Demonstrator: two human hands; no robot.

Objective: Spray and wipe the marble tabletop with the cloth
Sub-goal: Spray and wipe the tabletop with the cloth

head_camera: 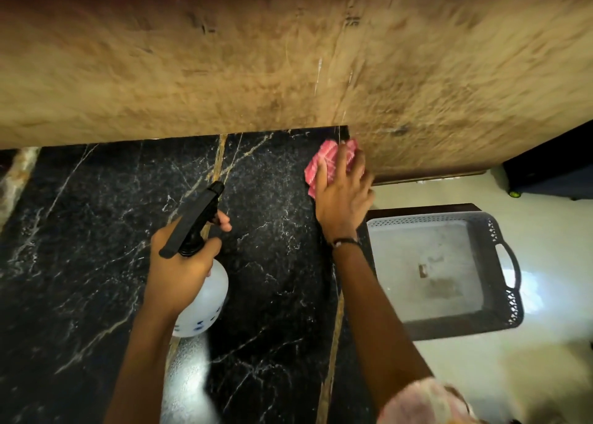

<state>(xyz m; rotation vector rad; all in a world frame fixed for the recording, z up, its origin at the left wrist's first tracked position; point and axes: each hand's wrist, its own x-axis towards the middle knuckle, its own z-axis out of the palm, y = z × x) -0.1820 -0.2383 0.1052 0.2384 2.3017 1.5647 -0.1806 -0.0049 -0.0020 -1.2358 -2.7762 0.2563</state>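
The black marble tabletop [96, 247] with white and gold veins fills the lower left of the head view. My left hand [179, 269] grips a white spray bottle [205, 301] by its neck, one finger on the black trigger head, nozzle aimed toward the far wall. My right hand [345, 195] lies flat on a pink cloth [324, 160], pressing it onto the marble at the far right corner, beside the wall. Fine droplets speckle the surface between the hands.
A tan textured wall [288, 54] rises directly behind the tabletop. To the right, below the table's edge, a grey plastic basket [500, 263] with a handle sits on a dark stand over a pale floor. A dark object stands at the far right.
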